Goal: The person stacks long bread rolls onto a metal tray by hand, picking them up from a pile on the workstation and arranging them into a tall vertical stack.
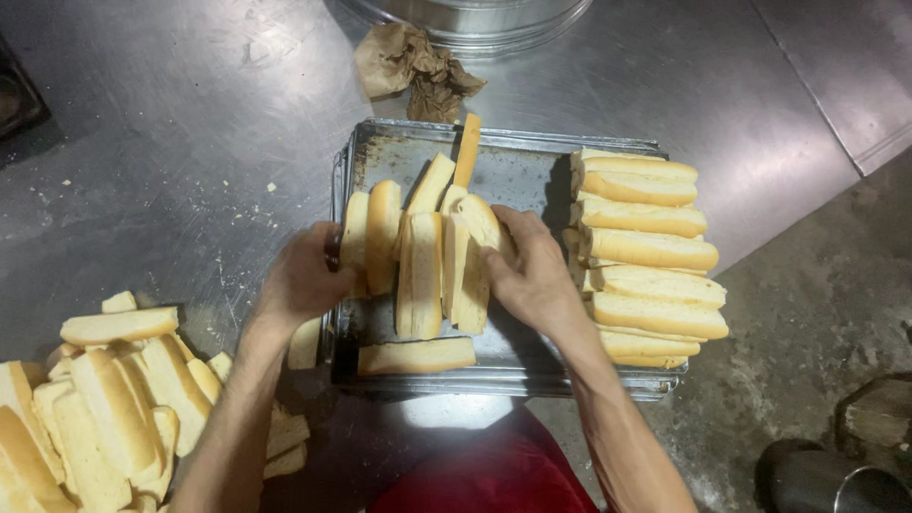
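A metal baking tray [518,161] lies on the steel table. In its middle, several long bread halves [421,271] stand on edge in a row. My left hand [302,277] presses against the left end of that row, and my right hand [530,274] presses against the right end, so the row is squeezed between both hands. One bread half [416,356] lies flat at the tray's front. A stack of bread halves [646,256] fills the tray's right side.
A loose heap of cut bread pieces [104,399] lies at the table's front left. Crumpled brown paper [418,66] sits behind the tray, beside a round metal vessel [475,17]. A dark metal pot [836,480] stands on the floor at lower right.
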